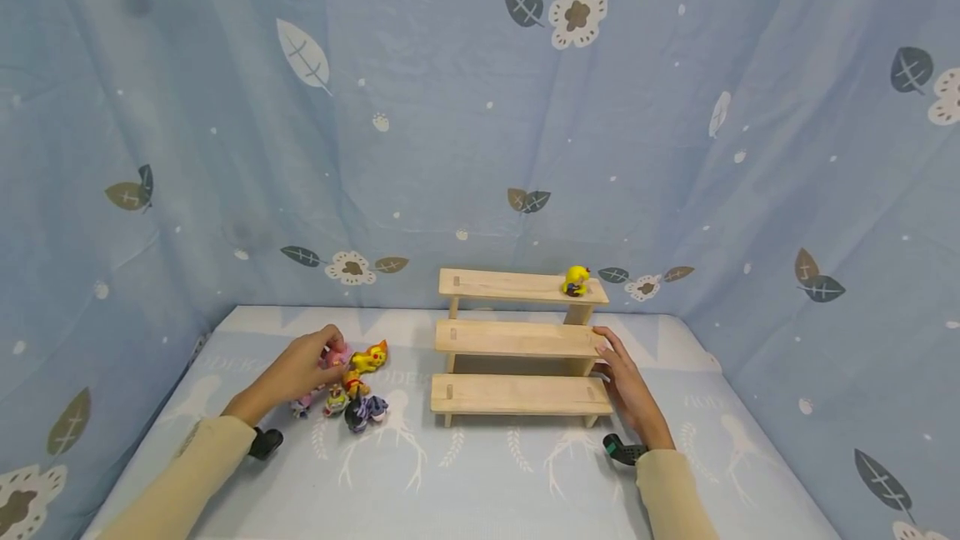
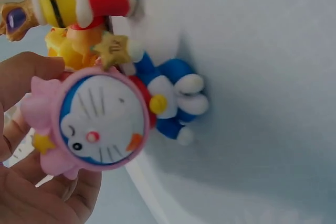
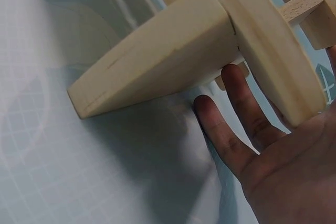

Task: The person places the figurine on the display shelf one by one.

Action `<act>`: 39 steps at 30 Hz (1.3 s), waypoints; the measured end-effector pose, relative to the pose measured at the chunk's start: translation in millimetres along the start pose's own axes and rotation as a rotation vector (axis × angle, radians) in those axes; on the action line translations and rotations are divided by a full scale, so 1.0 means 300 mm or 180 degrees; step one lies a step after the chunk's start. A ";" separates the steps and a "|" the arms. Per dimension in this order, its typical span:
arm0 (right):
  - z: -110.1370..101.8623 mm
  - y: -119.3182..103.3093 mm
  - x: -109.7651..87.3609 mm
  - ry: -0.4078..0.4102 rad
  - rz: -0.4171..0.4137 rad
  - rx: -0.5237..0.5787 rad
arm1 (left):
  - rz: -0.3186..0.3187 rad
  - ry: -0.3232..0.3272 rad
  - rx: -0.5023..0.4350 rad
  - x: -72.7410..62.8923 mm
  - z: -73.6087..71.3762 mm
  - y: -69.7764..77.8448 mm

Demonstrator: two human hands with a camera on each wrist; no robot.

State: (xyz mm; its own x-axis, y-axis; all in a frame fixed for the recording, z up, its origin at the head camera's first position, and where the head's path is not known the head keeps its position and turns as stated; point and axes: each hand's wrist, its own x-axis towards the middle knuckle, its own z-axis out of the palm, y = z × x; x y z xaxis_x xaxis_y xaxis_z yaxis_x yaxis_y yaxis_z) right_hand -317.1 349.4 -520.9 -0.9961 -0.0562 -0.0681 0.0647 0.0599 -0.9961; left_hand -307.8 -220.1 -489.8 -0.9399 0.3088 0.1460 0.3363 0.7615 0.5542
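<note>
Nearest are two pale sleeves, entering from the lower edge over a pale patterned tabletop. At left lies a cluster of small figurines; in front is a dark-and-purple figurine, with an orange-and-yellow figurine just behind it. The left hand bends its fingers and thumb about the head of a pink-hooded figurine at the cluster's left side — a blue-and-white body, reclined, a gold star near its arm. Beside it lies a yellow figurine. At right stands a three-step wooden stand. The right hand rests against the stand's right end — fingers loosely extended, none wrapped round anything. A yellow seated figurine occupies the top step, toward its right end. Behind hangs a blue curtain printed with leaves and flowers.
</note>
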 end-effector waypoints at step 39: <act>-0.005 0.011 0.003 0.0006 -0.0072 0.0061 | 0.0024 0.0499 -0.0007 -0.011 -0.047 0.000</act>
State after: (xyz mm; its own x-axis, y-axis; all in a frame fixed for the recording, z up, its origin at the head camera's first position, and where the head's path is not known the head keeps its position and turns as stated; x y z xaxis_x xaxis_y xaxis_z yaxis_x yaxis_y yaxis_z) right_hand -318.0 351.1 -524.1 -0.9974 -0.0553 -0.0454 0.0433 0.0394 -0.9983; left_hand -305.6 -229.3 -478.8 -0.9352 0.2215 0.2761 0.3433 0.7581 0.5545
